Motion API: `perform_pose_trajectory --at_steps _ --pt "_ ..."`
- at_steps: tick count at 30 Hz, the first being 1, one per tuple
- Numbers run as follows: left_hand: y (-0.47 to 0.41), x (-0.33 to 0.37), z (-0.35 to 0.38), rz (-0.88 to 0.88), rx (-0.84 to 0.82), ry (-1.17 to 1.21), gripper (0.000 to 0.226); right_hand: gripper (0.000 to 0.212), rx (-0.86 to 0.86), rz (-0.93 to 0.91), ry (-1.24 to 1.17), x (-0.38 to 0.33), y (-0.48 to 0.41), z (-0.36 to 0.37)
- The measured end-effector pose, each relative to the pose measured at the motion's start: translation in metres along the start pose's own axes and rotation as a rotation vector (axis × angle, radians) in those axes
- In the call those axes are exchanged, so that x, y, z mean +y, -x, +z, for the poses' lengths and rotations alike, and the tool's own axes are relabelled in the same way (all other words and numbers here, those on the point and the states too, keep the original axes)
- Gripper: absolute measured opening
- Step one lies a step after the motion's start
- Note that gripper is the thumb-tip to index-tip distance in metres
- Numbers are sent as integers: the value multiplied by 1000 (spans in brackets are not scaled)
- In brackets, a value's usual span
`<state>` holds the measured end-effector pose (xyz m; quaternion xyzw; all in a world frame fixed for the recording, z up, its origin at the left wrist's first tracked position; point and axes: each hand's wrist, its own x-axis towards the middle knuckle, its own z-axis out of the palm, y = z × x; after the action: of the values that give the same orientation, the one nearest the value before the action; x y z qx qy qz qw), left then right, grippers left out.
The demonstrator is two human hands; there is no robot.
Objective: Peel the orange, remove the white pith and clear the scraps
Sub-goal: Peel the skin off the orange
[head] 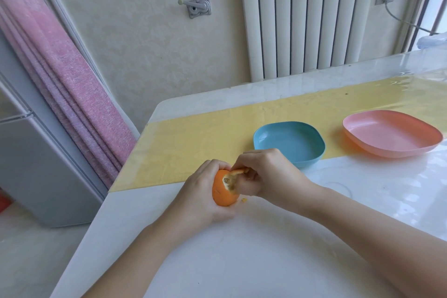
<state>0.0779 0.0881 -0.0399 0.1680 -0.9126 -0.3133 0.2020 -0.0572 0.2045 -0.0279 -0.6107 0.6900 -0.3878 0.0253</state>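
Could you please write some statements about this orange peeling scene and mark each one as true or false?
1. The left hand holds the orange. True.
2. The orange is fully peeled. False: only its top is opened; most of the peel is on.
3. The blue plate contains peel scraps. False: it is empty.
4. The right hand pinches a strip of peel. True.
5. The pink plate lies to the left of the blue plate. False: it lies to its right.
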Motion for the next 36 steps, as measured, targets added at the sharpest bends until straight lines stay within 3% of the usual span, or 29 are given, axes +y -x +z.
perform_pose_trajectory --at_steps 5,10,12,16,22,26,29,31,34,36 --pt "-1 5 -4 -7 14 69 56 12 28 209 -346 -4 3 -8" --pt "-3 5 -9 -5 167 183 54 14 126 370 -783 -4 -3 -11" --pt "-3 6 -11 0 193 216 55 14 129 398 -848 -4 -4 -12" --pt "-6 2 -14 -25 231 257 59 12 52 408 -730 1 -1 -5" --pt "-9 -3 -19 -24 220 266 59 15 -85 283 -136 4 4 1" --pt "-8 0 -19 7 200 249 55 20 -137 187 32 8 5 4" --pt "-6 2 -18 -1 176 225 56 20 -2 157 26 8 4 5" --pt "-5 3 -15 -14 174 211 58 25 114 182 -114 1 5 0" --pt "-5 3 -9 -20 173 212 58 54 25 252 -372 -8 7 -2" --pt "-4 3 -5 1 169 187 63 50 -19 203 -392 -10 9 1"
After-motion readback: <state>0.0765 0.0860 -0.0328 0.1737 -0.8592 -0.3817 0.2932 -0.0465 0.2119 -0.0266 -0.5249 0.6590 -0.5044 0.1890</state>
